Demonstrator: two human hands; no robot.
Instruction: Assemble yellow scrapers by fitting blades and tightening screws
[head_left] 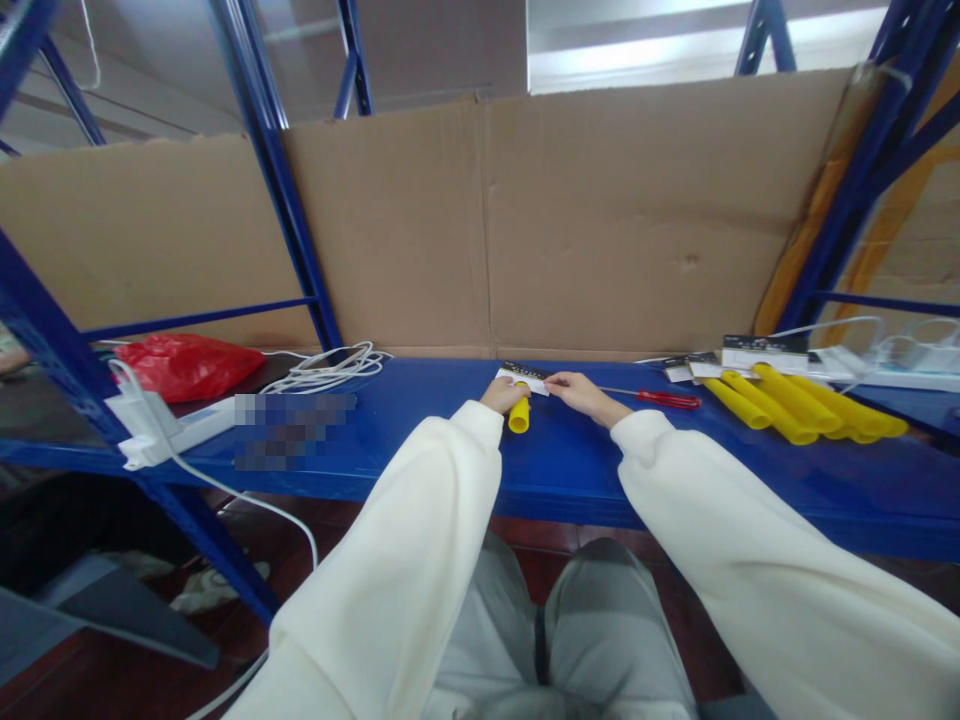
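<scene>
In the middle of the blue shelf, my left hand [499, 394] is closed around a short yellow tube [518, 417], whose open round end points toward me. A black-and-white card [526, 375] lies at the tube's far end. My right hand [583, 392] has its fingers pinched at the card's right edge; the fingertips are small, and part of the card is hidden by the hands. Just right of that hand lies a screwdriver [670, 399] with a red handle and a thin shaft pointing left.
Several yellow tubes [795, 405] with black-and-white cards [765, 350] are piled at the right. To the left are a red plastic bag [191, 366], a coiled white cable [330, 370] and a white power strip [195, 425]. Cardboard [600, 230] walls the back between blue posts [281, 190].
</scene>
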